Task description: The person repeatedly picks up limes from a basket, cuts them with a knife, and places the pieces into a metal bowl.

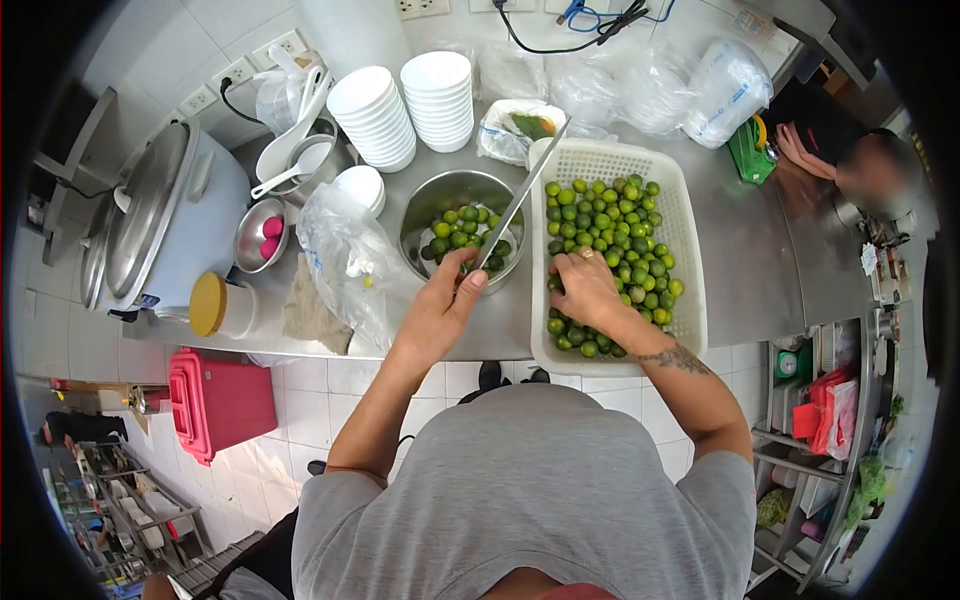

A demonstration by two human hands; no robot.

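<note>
My left hand (452, 300) is wrapped round the handle of a long knife (520, 195), its blade slanting up and to the right over the rim of a steel bowl (410, 215). Inside that bowl lie several green limes (458, 226). To the right, a white perforated basket (685, 210) holds a large heap of limes (625, 225). My right hand (583, 287) reaches into the heap at the basket's left side, with curled fingers among the limes. Whether it grips one is hidden.
Stacked white bowls (370, 115), a plastic bag (345, 255), a cloth (312, 310) and a yellow-lidded tub (210, 305) stand left. Behind are a white packet (505, 130) and bagged containers (725, 95). Another person (820, 125) is at the right, near a green object (750, 150).
</note>
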